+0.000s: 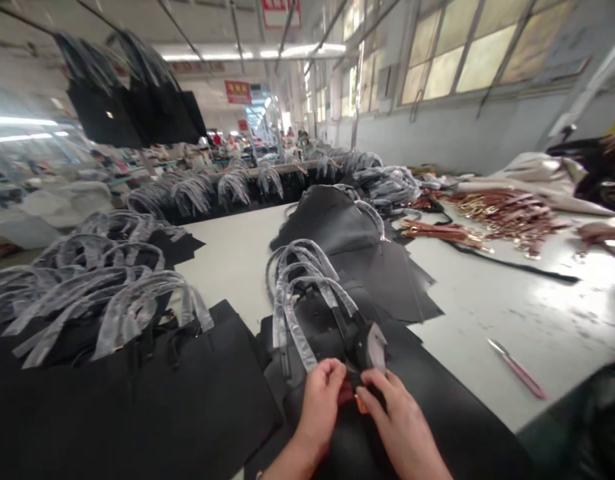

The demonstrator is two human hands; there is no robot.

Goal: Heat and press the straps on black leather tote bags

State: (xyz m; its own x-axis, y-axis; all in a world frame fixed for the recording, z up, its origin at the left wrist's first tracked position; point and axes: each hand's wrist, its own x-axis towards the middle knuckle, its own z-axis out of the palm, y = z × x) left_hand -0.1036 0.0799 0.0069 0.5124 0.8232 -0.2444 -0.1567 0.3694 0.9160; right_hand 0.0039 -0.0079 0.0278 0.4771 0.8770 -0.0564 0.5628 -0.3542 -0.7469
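A black handbag [312, 320] lies in front of me, its looped handles [298, 327] wrapped in clear plastic. Over its upper edge, my left hand [321, 403] has thumb and fingers pinched together; what they grip is hidden. Close beside it, my right hand [400, 417] pinches a short black strap [355, 379]. A small orange piece [360, 404] shows under the right fingertips. Just above the right fingers stands a curved black flap with a pale grey inner face [375, 347].
Black bags with wrapped handles pile up at left [152, 387] and ahead [332, 220]. On the white table [457, 300] lie a pink-handled cutting tool [517, 370] and brown straps with metal clasps [512, 217]. More black bags [132, 110] hang overhead at upper left.
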